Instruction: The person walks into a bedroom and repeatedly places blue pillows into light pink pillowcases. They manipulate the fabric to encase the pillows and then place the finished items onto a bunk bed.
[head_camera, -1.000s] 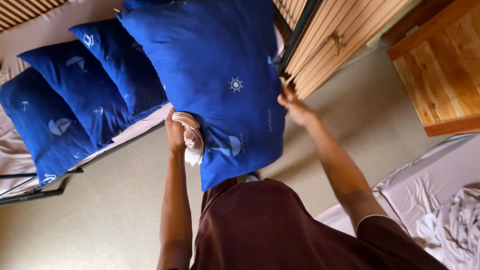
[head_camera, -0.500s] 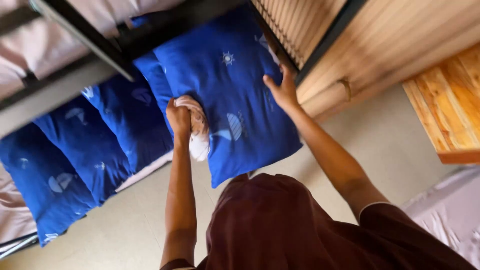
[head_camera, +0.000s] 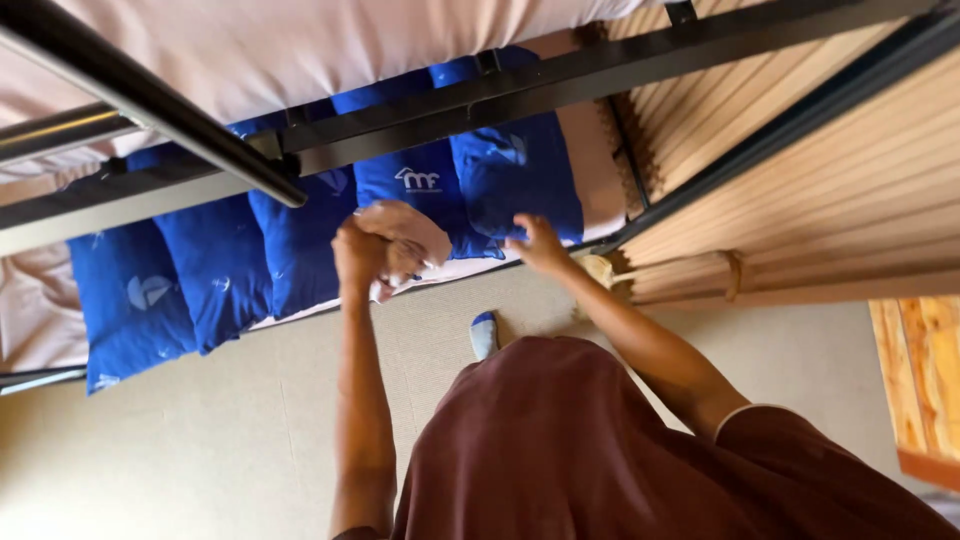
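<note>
My left hand (head_camera: 362, 256) is closed around a crumpled white cloth (head_camera: 412, 236), held just above the row of blue pillows. My right hand (head_camera: 540, 244) rests with fingers spread on the lower edge of the rightmost blue pillow (head_camera: 515, 175). That pillow lies at the right end of the row on the lower bunk mattress (head_camera: 590, 150). Several more blue pillows (head_camera: 215, 260) with white prints lie side by side to the left, overlapping one another.
Black metal rails of the upper bunk (head_camera: 180, 130) cross the view above the pillows, with a pale mattress (head_camera: 300, 40) on top. A slatted wooden wall (head_camera: 830, 190) stands to the right. My foot in a blue sock (head_camera: 484, 333) is on the beige floor (head_camera: 200, 440). A wooden cabinet (head_camera: 925, 380) is at far right.
The big blue pillow held up in both hands has gone down onto the bed at the right end of the row. My right hand now lies on it; my view has dipped under the upper bunk.
</note>
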